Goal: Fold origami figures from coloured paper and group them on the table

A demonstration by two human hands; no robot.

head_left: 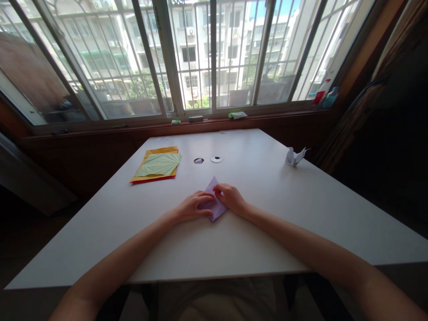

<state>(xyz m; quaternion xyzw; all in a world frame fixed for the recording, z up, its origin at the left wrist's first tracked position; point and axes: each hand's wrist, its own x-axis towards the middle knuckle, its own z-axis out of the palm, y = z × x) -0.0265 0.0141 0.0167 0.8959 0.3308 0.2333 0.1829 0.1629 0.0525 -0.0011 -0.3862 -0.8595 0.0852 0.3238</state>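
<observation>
Coloured paper stack [156,166] and white paper crane [294,156].

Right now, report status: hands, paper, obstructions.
Left hand and right hand pressing lilac paper flat on table. Paper stack and folded crane apart.

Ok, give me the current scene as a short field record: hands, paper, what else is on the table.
left hand: flat on the lavender folded paper, pressing its left side
right hand: fingertips on the paper's upper right edge
paper state: partly folded, pointed tip away from the person, lying on the white table
paper stack: green, yellow and red sheets, far left
finished white origami figure: far right
two small round items: table centre, type unclear
</observation>
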